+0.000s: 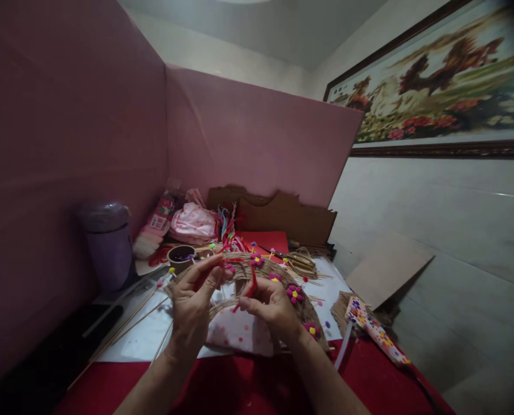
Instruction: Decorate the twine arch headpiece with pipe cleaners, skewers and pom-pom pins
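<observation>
My left hand (195, 300) and my right hand (271, 305) are raised over the table, both pinching a red pipe cleaner (250, 286). It runs from my left fingertips across to my right fingers, right in front of a curved twine-wrapped arch (300, 297). Small pink and yellow flowers (294, 293) dot the arch. My left fingers close on one end of the pipe cleaner near the top of the arch. My right fingers grip its lower part beside the arch's inner edge.
A small brown cup (180, 256), a lilac lidded jar (107, 242), a pink cloth bundle (194, 225), wooden sticks (131, 325) and cardboard pieces (289, 219) lie on the red-covered table (222, 386). Pink partition walls (67, 144) stand left and behind. A decorated strip (375, 329) lies at right.
</observation>
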Action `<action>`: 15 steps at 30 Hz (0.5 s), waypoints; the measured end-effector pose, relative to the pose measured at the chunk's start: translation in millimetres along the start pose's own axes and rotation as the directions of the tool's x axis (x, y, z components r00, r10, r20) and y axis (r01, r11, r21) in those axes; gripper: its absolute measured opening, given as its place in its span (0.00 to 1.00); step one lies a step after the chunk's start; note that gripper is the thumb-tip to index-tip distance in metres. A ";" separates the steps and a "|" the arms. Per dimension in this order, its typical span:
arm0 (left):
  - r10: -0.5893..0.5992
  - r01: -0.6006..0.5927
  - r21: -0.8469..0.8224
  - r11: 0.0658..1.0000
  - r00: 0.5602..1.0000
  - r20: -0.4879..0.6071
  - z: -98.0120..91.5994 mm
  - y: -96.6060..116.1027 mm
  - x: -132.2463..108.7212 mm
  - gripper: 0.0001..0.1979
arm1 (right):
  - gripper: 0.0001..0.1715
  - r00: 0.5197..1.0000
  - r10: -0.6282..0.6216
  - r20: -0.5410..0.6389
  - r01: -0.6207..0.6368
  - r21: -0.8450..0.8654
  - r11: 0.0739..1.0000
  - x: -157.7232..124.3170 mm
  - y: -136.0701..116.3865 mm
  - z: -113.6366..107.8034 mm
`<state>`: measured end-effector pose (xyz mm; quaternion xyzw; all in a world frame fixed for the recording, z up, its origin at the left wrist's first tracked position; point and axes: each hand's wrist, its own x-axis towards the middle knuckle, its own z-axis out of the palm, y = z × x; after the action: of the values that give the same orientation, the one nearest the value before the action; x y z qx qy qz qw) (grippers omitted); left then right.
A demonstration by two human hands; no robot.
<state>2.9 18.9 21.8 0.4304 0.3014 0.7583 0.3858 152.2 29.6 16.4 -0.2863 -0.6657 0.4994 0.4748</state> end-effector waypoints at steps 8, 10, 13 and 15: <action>-0.009 0.010 -0.045 0.999 1.000 0.023 0.3 -1.6 -0.4 0.08 | 0.12 1.000 0.010 0.017 -0.011 0.094 0.995 0.2 -1.9 -4.5; 0.005 -0.005 -0.008 1.000 1.000 0.024 0.3 -2.0 -0.5 0.07 | 0.12 1.000 -0.017 0.002 0.017 0.104 0.994 -0.4 0.1 -5.6; 0.007 -0.007 0.057 0.998 1.000 0.008 0.8 -1.4 -1.0 0.08 | 0.13 0.999 -0.041 -0.026 0.044 0.120 0.992 -1.7 2.5 -6.2; -0.009 0.008 0.091 0.996 1.000 0.003 1.2 -0.6 -1.3 0.09 | 0.14 0.998 -0.056 -0.040 0.061 0.142 0.988 -2.5 2.7 -6.3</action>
<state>4.6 18.3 21.3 0.4474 0.3369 0.7415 0.3695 158.7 30.8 13.4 -0.2410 -0.6276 0.5264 0.5206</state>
